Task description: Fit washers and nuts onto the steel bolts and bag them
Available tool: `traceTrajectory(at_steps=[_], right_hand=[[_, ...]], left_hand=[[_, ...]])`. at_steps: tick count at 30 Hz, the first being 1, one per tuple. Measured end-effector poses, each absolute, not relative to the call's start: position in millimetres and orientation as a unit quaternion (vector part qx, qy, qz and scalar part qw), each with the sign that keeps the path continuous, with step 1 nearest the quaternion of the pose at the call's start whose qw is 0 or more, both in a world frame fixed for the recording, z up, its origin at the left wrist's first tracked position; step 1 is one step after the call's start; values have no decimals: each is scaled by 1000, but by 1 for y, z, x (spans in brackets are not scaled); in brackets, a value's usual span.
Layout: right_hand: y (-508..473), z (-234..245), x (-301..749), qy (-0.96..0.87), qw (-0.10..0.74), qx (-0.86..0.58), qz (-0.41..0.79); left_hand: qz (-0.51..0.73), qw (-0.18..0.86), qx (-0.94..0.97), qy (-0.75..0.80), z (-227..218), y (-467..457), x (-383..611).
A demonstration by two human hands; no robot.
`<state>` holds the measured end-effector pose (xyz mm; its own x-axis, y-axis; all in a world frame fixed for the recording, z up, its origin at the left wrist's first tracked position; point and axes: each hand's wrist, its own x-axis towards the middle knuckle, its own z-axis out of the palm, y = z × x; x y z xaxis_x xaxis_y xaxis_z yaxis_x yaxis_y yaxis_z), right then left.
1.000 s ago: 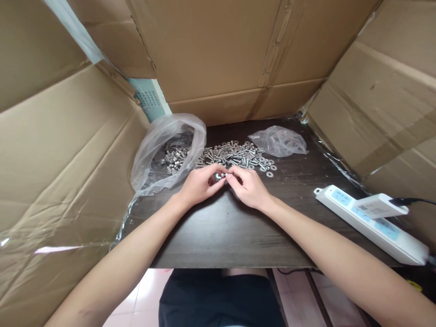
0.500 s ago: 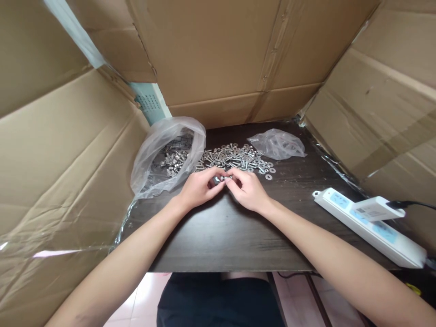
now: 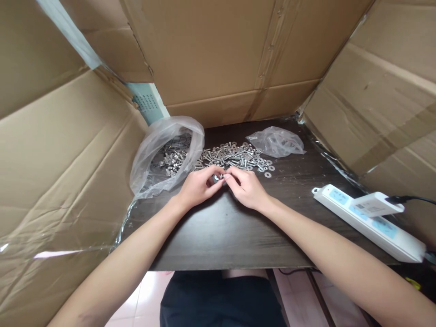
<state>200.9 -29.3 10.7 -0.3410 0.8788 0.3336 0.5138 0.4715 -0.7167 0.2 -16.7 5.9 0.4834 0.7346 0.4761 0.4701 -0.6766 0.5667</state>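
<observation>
My left hand [image 3: 200, 185] and my right hand [image 3: 245, 187] meet fingertip to fingertip above the dark table. Between them is a small metal bolt [image 3: 221, 177], with what looks like a washer or nut on it. Both hands pinch it, and the fingers cover much of it. Just beyond my hands lies a loose pile of bolts, nuts and washers [image 3: 235, 155]. To the left, an open clear plastic bag [image 3: 141, 175] holds more metal fasteners [image 3: 174, 162].
A second clear plastic bag [image 3: 277, 141] lies crumpled at the back right. On the right, a white power strip [image 3: 368, 227] carries a white plug-in adapter [image 3: 378, 204] with a black cable. Cardboard walls [image 3: 218, 54] enclose the table [image 3: 218, 245] at the back and sides.
Both hands stay pinched together at nearly the same place. Less of the bolt shows at my right fingertips now. The whole view has shifted slightly.
</observation>
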Motion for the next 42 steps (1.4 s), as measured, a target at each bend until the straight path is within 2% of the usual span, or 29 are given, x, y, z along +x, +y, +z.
traceTrajectory(at_steps=[36, 42], right_hand=[[-30, 11, 201, -792, 338, -451, 232], [-30, 12, 201, -812, 326, -446, 188]], left_hand=[[380, 150, 846, 343, 6, -15, -1], [389, 145, 845, 337, 8, -16, 0]])
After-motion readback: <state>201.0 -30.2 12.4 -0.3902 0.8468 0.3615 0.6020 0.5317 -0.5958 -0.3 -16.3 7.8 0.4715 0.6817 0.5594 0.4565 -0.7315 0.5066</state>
